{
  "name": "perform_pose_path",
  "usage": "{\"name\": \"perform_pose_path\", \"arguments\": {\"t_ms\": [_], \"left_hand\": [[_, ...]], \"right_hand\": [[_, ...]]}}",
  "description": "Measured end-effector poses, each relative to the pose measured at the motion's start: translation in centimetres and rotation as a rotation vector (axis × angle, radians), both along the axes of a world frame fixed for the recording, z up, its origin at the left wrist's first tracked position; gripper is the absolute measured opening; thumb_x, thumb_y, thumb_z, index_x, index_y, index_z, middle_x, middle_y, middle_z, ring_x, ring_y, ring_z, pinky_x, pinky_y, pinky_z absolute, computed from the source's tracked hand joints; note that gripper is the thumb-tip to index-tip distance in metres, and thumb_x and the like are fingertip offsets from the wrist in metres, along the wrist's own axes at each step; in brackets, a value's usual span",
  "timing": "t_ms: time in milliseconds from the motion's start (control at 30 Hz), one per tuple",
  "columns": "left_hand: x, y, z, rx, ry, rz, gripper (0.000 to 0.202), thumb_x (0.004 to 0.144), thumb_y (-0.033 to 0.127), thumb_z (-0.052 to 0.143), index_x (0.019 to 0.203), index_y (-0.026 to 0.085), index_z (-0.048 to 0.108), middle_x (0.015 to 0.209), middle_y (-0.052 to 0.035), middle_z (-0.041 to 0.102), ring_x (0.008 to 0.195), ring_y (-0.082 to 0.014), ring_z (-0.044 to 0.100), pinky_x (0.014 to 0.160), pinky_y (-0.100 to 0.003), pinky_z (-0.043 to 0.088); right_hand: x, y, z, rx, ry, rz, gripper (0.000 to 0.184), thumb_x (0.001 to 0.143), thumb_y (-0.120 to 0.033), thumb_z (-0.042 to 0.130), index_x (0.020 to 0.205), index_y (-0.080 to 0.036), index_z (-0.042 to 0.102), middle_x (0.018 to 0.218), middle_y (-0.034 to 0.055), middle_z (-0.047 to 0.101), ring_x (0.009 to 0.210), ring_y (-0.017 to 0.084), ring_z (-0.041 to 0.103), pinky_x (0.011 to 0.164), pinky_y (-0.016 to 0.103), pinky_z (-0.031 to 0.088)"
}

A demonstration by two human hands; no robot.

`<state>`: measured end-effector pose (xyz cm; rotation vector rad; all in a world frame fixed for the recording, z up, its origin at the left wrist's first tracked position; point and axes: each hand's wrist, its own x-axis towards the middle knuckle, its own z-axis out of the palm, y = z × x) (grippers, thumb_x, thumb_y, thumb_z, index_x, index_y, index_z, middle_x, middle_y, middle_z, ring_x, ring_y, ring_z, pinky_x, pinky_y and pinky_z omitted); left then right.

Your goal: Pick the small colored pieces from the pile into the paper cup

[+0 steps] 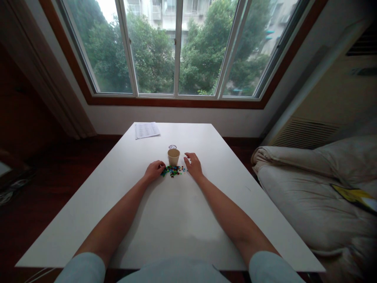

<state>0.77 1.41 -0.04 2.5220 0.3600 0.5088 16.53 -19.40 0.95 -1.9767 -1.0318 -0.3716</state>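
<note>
The left hand (154,170) touches the left edge of the beads (173,170), its grip narrow; contents, I cannot tell. A sweep could scatter them. Behind them, the cup (173,158) could tip if bumped by the right hand (193,165), grip wide, just beside it.

Diffuse daylight enters through the wide, four-pane sliding window (177,55) ahead; the sky at its upper left is washed out. The flat white tabletop (176,220) is brightly lit, with soft shadow beside the bare left forearm (118,216). The dark reddish-brown floor (73,169) is dim. Wide-angle distortion stretches the outer edges; corners darken. Small, glossy multicoloured pieces (173,170) lack sharp detail.
</note>
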Motion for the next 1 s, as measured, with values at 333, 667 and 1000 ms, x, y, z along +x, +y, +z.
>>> {"name": "perform_pose_path", "arguments": {"t_ms": [333,667,1000], "left_hand": [[0.0,0.0,0.1,-0.004,-0.018,-0.006,0.017,0.087,0.028,0.056,0.086,0.022,0.072,0.089,-0.0028,0.07,0.082,-0.0164,0.06,0.074,-0.026,0.045],[0.2,0.1,0.0,-0.002,-0.026,-0.016,0.018,0.086,0.028,0.056,0.088,0.023,0.073,0.09,-0.0029,0.07,0.083,-0.0168,0.061,0.076,-0.027,0.046],[0.2,0.1,-0.2,0.009,-0.033,-0.019,0.018,0.087,0.028,0.056,0.088,0.023,0.073,0.09,-0.0027,0.069,0.081,-0.0166,0.06,0.074,-0.027,0.045]], "right_hand": [[-0.4,0.0,0.0,-0.412,0.023,-0.045,0.023,0.097,-0.034,0.05,0.095,-0.022,0.07,0.09,0.0033,0.069,0.083,0.016,0.06,0.074,0.025,0.04],[-1.9,0.1,1.1,-0.592,-0.102,0.077,0.024,0.093,-0.046,0.058,0.099,-0.025,0.069,0.097,0.0042,0.07,0.088,0.018,0.062,0.072,0.027,0.04],[-2.0,-0.2,1.5,-0.601,-0.134,0.158,0.017,0.092,-0.029,0.057,0.101,-0.023,0.07,0.096,0.0045,0.067,0.091,0.017,0.059,0.075,0.025,0.04]]}}
